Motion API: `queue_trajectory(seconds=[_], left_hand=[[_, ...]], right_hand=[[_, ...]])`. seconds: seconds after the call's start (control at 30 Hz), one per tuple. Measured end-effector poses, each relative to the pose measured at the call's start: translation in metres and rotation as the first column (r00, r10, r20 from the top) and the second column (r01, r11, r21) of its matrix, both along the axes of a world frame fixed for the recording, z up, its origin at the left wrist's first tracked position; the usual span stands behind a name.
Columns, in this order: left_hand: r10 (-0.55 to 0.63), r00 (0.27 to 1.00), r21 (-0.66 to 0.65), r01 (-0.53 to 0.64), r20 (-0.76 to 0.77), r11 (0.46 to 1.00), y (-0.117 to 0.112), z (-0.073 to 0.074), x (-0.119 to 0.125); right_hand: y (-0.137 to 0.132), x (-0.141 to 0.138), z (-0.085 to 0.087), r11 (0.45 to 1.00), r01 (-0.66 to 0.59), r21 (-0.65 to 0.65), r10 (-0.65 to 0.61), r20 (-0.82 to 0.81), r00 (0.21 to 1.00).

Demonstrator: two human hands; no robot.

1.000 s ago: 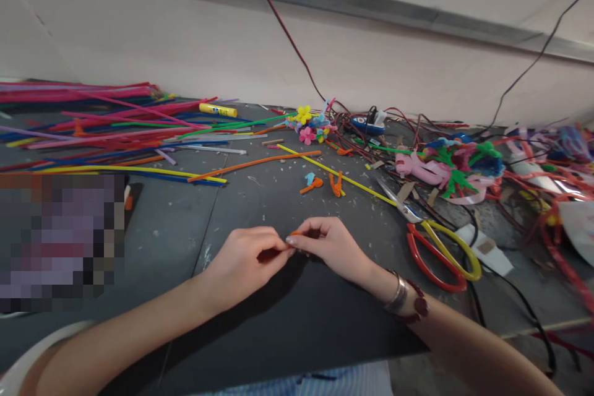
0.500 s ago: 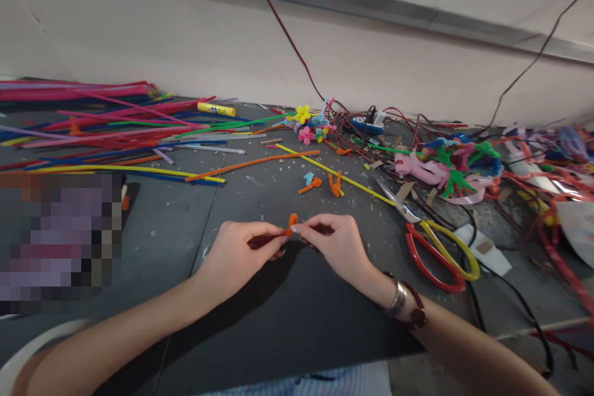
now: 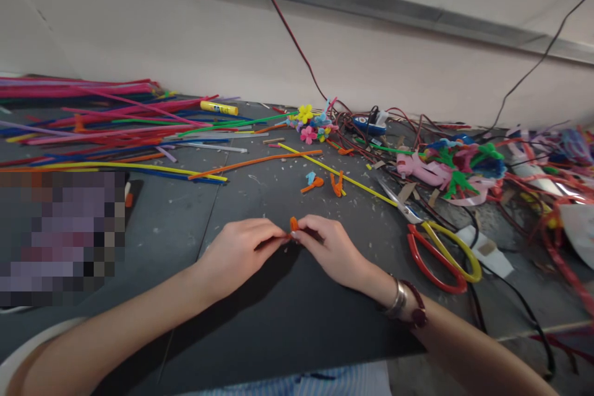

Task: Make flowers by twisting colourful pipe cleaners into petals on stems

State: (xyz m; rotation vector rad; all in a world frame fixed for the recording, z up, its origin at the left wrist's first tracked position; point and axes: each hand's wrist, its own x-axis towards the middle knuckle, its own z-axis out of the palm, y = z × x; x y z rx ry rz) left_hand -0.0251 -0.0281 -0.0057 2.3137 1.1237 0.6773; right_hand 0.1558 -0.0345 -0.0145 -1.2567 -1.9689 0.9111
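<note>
Between my fingertips is a short, bent orange pipe cleaner [image 3: 294, 223], its loop sticking up. My left hand [image 3: 241, 257] pinches its lower left end between thumb and forefinger. From the other side, my right hand [image 3: 331, 247] grips the piece at the loop, partly covering it. Just beyond my hands lie two small shaped orange pipe cleaner pieces: one [image 3: 317, 182] touches a light blue bit [image 3: 310, 177], the other [image 3: 337, 184] rests by a long yellow pipe cleaner [image 3: 366, 187].
Scissors [image 3: 431, 241] with red and yellow handles lie to the right. Many pipe cleaners [image 3: 116, 130] spread over the left back, near a glue stick [image 3: 219, 108]. Small flowers [image 3: 307, 124], wires and ribbons [image 3: 552, 210] clutter the back and right. A blurred-out object [image 3: 60, 235] sits at left.
The fingers of my left hand have closed flatter around the orange piece, and less of its loop shows above my right fingers. The view has shifted slightly.
</note>
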Motion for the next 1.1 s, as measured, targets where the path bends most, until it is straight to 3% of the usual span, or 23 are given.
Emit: queue_trajectory(seconds=[0.17,0.33,0.67,1.0,1.1], left_hand=[[-0.059,0.997,0.037,0.057,0.051,0.998,0.005,0.002,-0.005],[-0.065,0.983,-0.156,0.093,0.171,0.983,0.006,0.009,-0.002],[0.161,0.962,-0.416,-0.057,0.220,0.908,0.007,0.010,0.001],[0.234,0.895,-0.699,0.113,0.380,0.706,0.012,0.012,0.001],[0.295,0.865,-0.730,0.112,0.405,0.674,0.012,0.010,0.002]], right_hand=[[0.002,0.008,0.009,0.974,-0.227,-0.027,0.228,0.073,0.971],[0.002,0.013,0.012,0.944,-0.325,-0.054,0.329,0.117,0.937],[0.001,0.011,0.008,0.955,-0.279,0.105,0.259,0.167,0.951],[0.000,0.013,0.012,0.953,-0.284,0.107,0.271,0.121,0.955],[0.001,0.013,0.009,0.952,-0.230,0.202,0.206,0.135,0.969]])
